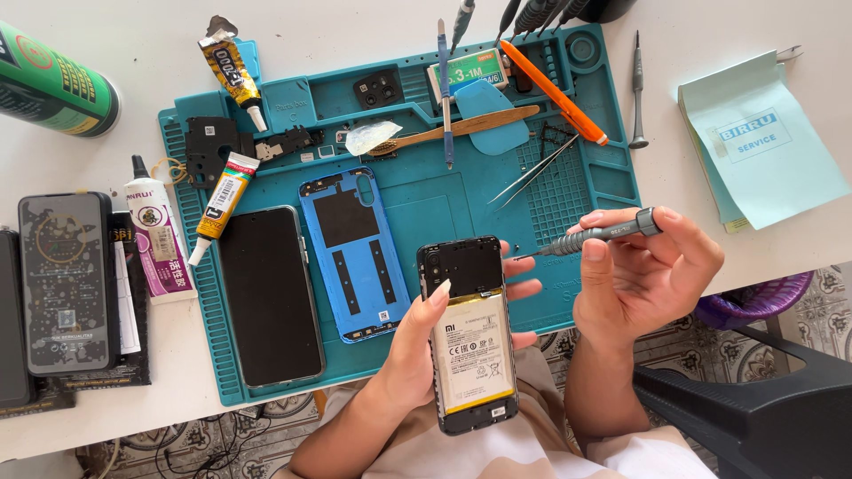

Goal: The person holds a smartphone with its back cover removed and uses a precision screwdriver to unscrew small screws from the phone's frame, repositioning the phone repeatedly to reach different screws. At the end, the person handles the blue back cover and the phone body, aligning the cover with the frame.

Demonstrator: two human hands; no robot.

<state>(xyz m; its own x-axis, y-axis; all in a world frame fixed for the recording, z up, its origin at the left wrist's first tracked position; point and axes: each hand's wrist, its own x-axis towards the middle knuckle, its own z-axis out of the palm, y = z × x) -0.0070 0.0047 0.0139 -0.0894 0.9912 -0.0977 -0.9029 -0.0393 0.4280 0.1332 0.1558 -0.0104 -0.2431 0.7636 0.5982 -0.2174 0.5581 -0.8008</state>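
My left hand (417, 341) grips an opened phone (469, 333) with its back removed, so the white battery and black upper cover show. My right hand (643, 266) holds a grey precision screwdriver (603, 235) by its handle, tip pointing left toward the phone's upper right edge. The tip stays a little apart from the phone. Both hands hover over the near edge of a teal repair mat (417, 204). A blue phone back cover (353, 253) lies inside-up on the mat, left of the held phone. Beside it rests a black screen panel (271, 297).
On the mat lie tweezers (532, 173), an orange pry tool (552, 91), a wooden spudger (461, 131), a blue pick (491, 102), glue tubes (224, 193) and small black parts (209, 146). Left are boxed screen protectors (67, 284) and a green can (53, 82). A pale notepad (759, 142) sits right.
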